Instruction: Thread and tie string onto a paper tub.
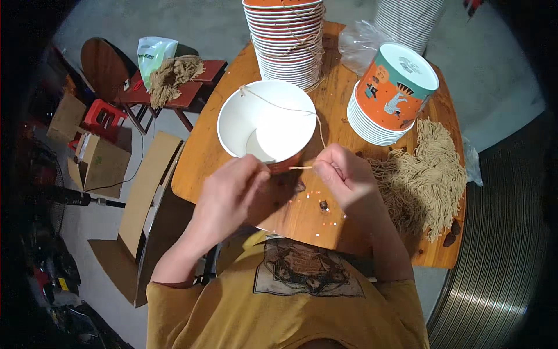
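Observation:
A paper bucket (pixel 236 119), white inside with an orange outer wall, stands tilted on the wooden table in front of me. A thin tan cord (pixel 281 107) is fixed at its far left rim and runs across the mouth to my right hand. My right hand (pixel 344 174) is closed in a pinch on the cord, and a short end pokes out toward the bucket. Curled against the bucket's near left rim, my left hand (pixel 232 181) is closed on it; its fingertips are partly hidden.
A tall stack of corded buckets (pixel 288 43) stands behind, with upside-down orange buckets (pixel 390 96) at right. Loose cords (pixel 433 180) lie in a heap on the table's right side (pixel 430 256). Small paper dots (pixel 326 224) are scattered near me. Cardboard (pixel 148 192) stands left.

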Demonstrator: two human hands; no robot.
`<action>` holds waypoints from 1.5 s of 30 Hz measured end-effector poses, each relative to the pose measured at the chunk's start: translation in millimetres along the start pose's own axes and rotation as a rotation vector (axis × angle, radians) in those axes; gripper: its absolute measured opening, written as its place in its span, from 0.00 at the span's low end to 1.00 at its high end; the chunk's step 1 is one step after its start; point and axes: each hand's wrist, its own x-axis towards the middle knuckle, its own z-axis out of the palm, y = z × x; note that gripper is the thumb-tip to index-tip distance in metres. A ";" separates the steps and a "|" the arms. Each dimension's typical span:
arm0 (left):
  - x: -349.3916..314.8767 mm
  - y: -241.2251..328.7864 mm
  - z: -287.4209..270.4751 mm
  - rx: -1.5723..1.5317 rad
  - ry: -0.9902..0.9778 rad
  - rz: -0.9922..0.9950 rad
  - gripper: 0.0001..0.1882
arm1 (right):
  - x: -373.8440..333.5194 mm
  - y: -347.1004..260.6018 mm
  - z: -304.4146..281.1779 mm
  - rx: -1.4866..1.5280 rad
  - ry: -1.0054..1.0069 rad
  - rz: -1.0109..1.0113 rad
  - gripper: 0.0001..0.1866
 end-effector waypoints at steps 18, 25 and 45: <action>6.0 4.0 13.4 -0.592 -0.489 -0.330 0.12 | -7.3 15.8 -2.2 -0.325 -0.011 -0.338 0.04; 7.5 5.3 20.9 -0.171 -0.184 0.079 0.07 | -7.3 24.9 1.0 -0.485 0.127 -0.454 0.07; 19.6 4.6 13.0 0.212 0.024 0.423 0.13 | -21.8 25.8 36.0 0.259 0.147 0.147 0.05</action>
